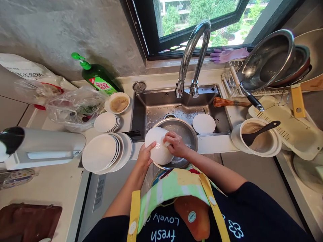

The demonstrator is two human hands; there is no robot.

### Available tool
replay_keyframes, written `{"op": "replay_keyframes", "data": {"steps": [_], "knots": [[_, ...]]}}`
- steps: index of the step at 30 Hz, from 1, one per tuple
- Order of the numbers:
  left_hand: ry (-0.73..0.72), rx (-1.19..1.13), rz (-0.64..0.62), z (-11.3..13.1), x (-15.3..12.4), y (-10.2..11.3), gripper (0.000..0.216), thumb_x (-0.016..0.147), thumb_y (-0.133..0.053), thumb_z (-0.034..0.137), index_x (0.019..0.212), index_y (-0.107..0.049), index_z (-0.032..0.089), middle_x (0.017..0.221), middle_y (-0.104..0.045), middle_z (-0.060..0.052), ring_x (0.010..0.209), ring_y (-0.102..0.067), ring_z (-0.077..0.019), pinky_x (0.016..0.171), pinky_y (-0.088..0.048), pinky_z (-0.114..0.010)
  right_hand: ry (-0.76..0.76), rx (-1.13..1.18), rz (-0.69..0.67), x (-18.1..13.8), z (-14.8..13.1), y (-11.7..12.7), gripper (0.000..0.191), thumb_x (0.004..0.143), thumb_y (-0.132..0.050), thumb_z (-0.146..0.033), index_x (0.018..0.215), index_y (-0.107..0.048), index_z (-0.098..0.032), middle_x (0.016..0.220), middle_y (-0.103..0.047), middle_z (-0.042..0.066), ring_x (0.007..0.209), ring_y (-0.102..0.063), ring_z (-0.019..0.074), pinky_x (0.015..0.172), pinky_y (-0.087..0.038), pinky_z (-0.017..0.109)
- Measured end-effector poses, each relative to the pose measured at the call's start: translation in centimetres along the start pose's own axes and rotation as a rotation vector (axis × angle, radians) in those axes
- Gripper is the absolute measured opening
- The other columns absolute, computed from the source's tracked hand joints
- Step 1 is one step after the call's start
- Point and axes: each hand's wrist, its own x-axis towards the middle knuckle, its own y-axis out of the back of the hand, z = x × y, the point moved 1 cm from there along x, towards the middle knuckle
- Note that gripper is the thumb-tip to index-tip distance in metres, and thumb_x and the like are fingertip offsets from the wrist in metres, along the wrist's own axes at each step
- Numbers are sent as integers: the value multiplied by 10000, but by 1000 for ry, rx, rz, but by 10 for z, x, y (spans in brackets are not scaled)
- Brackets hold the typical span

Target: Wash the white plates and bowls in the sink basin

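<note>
My left hand (147,154) grips a white plate (156,156) by its left edge, thumb on the near face. The plate is tilted over a metal basin (193,141) that holds some water and rests at the sink's front edge. My right hand (175,144) is closed and pressed to the plate's upper right part. A small pale wad, which looks like a cloth (166,143), shows under its fingers; most of it is hidden. Behind the basin, another white dish (204,123) lies in the sink (156,109).
To the left stand stacked plates (99,153), smaller dishes (104,121), a bowl of brownish liquid (119,102) and a green pump bottle (99,77). A faucet (183,64) arches over the sink. Rightward are a brush (227,102), a white pot with a black spoon (262,131) and a colander (270,60).
</note>
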Motion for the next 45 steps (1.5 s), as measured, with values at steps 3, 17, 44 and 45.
{"op": "replay_keyframes", "data": {"steps": [3, 17, 44, 45], "knots": [[5, -2, -15, -2, 1, 3, 532, 500, -813, 315, 939, -644, 65, 758, -705, -101, 687, -662, -252, 665, -518, -367, 77, 2, -14, -10, 2, 1, 174, 690, -429, -87, 770, -539, -197, 865, -530, 56, 826, -483, 181, 787, -402, 305], [30, 19, -58, 4, 8, 10, 484, 519, -808, 295, 914, -649, 65, 789, -708, -109, 675, -660, -230, 646, -524, -335, -343, -281, 38, -24, 35, -5, 193, 731, -396, -110, 812, -548, -199, 866, -551, 69, 846, -470, 218, 774, -388, 323], [4, 35, 19, 13, 5, -17, 435, 550, -783, 318, 891, -663, 76, 713, -698, -86, 677, -659, -242, 669, -520, -357, -206, 13, 114, 18, 20, 26, 338, 695, -481, -137, 990, -639, -186, 1054, -625, 54, 977, -552, 181, 910, -420, 313], [3, 44, 21, 14, 5, -20, 438, 549, -781, 315, 897, -665, 75, 713, -697, -87, 681, -658, -243, 666, -516, -354, -160, 3, 92, 19, 14, 25, 352, 691, -477, -123, 994, -641, -190, 1079, -613, 57, 990, -540, 184, 921, -413, 326]]}}
